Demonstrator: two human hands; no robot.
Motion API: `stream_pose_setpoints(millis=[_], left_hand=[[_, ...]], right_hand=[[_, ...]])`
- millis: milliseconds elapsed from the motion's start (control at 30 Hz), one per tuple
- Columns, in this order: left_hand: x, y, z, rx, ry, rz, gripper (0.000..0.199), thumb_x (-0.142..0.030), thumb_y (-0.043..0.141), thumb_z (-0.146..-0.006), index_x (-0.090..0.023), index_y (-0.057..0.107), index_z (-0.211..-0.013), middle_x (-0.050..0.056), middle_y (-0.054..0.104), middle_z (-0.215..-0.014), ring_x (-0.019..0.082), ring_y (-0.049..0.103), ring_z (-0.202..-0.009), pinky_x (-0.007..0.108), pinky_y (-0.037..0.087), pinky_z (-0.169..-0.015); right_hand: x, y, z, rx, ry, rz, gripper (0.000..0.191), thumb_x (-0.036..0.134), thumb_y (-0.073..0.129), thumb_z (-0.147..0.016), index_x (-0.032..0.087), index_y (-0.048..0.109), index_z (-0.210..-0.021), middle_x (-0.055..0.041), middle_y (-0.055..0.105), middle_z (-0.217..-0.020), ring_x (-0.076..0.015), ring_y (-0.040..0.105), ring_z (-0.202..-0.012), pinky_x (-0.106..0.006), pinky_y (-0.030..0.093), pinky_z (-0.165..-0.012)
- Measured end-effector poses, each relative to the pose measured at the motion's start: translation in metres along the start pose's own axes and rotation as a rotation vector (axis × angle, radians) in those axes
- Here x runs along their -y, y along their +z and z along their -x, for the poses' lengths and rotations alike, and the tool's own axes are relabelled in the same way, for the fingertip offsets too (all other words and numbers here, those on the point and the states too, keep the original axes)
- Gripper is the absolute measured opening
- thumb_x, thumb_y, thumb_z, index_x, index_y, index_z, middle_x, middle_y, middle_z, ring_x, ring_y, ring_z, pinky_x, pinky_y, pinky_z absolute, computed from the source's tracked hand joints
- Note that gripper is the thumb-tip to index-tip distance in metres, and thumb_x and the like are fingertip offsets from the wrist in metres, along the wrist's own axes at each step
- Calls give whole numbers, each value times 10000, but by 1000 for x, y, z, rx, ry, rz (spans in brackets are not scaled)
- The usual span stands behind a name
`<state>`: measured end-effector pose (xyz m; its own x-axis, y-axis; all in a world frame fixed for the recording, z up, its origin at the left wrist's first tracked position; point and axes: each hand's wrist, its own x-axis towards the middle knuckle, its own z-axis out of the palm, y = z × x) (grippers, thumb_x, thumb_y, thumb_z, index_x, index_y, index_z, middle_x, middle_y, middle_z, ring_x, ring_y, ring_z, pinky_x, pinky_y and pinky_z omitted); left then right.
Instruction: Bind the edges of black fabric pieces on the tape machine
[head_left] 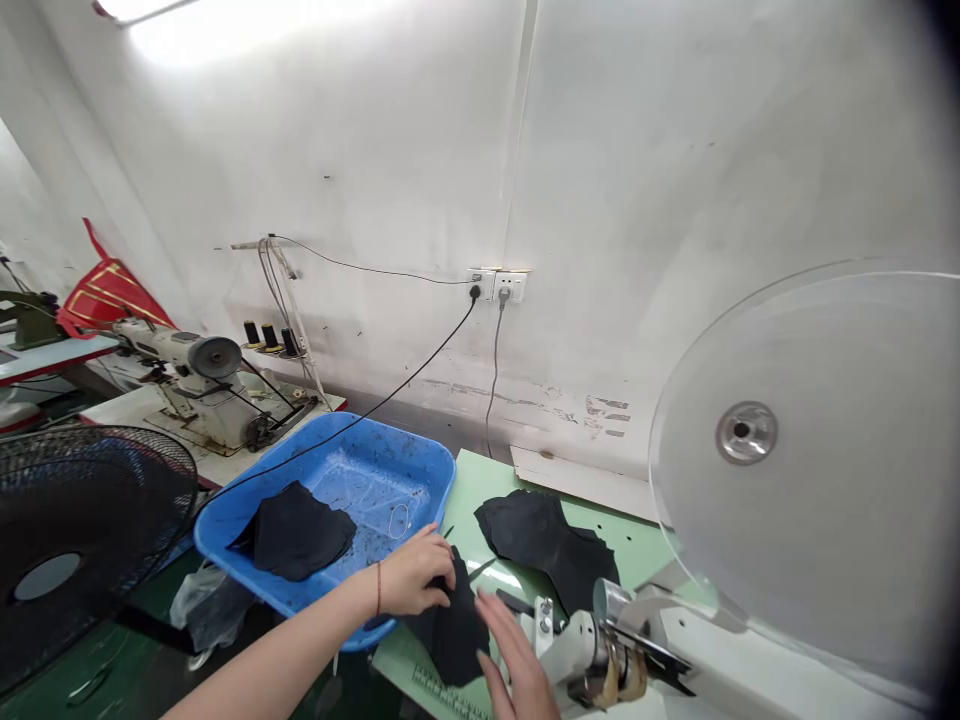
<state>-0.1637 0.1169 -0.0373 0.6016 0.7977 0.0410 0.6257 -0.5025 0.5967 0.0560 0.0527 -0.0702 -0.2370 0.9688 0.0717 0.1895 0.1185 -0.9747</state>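
Black fabric (454, 635) lies on our pale green counter (641, 542) near its left edge, the fingers of our left hand (411, 577) bent over its far end; whether that grip pinches it, we cannot tell. Our right hand (519, 660), its grip released and fingers parted, is at the fabric's right side. A black stack (536, 535) lies nearer the counter's far edge, a dark pile (304, 530) in the blue tub (382, 465).

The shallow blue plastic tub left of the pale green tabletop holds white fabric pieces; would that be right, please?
Not quite: the head view shows black fabric pieces, not white, in the shallow blue plastic tub left of the pale green tabletop.
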Motion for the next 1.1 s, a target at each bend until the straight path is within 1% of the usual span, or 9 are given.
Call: stream_pose_setpoints(millis=[33, 100, 167, 233, 333, 433, 800, 967, 1100], left_hand=[[-15, -8, 0, 9, 36, 40, 112, -319, 665, -750, -277, 661, -854, 17, 652, -904, 209, 548, -982, 418, 145, -1094], [-39, -22, 3, -19, 31, 118, 116, -344, 643, -766, -284, 666, -863, 18, 664, -872, 205, 581, -888, 411, 219, -1063], [-56, -32, 8, -65, -43, 216, 126, -343, 633, -766, -268, 677, -858, 24, 673, -853, 201, 593, -833, 361, 350, -959], [-64, -37, 14, -86, -136, 366, 138, -310, 623, -758, -228, 686, -848, 30, 675, -825, 186, 593, -786, 285, 430, -788], [-71, -34, 22, -83, -262, 603, 145, -242, 613, -719, -168, 685, -820, 6, 638, -701, 126, 537, -633, 208, 399, -592], [-79, -27, 25, -101, -339, 711, 112, -180, 604, -672, -141, 669, -754, -29, 559, -589, 84, 436, -524, 190, 324, -505], [-90, -13, 23, -98, -376, 817, 66, -169, 546, -587, -133, 581, -630, -42, 473, -537, 78, 368, -511, 209, 265, -494], [-99, -7, 20, -138, -419, 959, 85, -197, 558, -555, -133, 567, -609, -45, 446, -535, 81, 352, -539, 216, 242, -518], [-110, -5, 20, -191, -382, 909, 165, -284, 607, -590, -141, 525, -589, -51, 407, -525, 77, 316, -529, 225, 212, -501]], right_hand=[[7, 3, -12, 94, -86, 72, 406, 319, 544, -800, 269, 579, -1201, -68, 533, -1329, -275, 376, -1292, -465, 292, -1073], [24, 5, -31, 147, -177, 175, 288, 261, 475, -840, 253, 642, -1074, -83, 645, -1139, -263, 512, -1151, -497, 235, -1083], [40, 2, -40, 184, -192, 197, 219, 248, 447, -857, 234, 659, -912, -65, 668, -914, -234, 599, -918, -452, 360, -985], [54, -2, -39, 217, -177, 188, 191, 256, 445, -861, 224, 632, -840, -44, 637, -821, -211, 588, -791, -367, 450, -805], [69, -5, -29, 260, -95, 135, 152, 298, 482, -837, 214, 593, -776, -10, 588, -746, -191, 540, -724, -302, 422, -666], [78, -5, -22, 271, 14, 67, 197, 369, 523, -790, 203, 534, -684, 23, 493, -654, -170, 467, -661, -282, 372, -609], [91, -8, -16, 259, 92, 58, 255, 415, 518, -739, 190, 517, -619, 22, 436, -614, -165, 399, -632, -289, 312, -591], [91, -12, -15, 285, 133, 1, 251, 417, 530, -713, 195, 482, -609, 39, 380, -596, -150, 350, -611, -283, 276, -575], [93, -19, -12, 310, 141, -43, 276, 427, 534, -717, 192, 460, -592, 39, 371, -596, -145, 330, -610, -282, 253, -567]])
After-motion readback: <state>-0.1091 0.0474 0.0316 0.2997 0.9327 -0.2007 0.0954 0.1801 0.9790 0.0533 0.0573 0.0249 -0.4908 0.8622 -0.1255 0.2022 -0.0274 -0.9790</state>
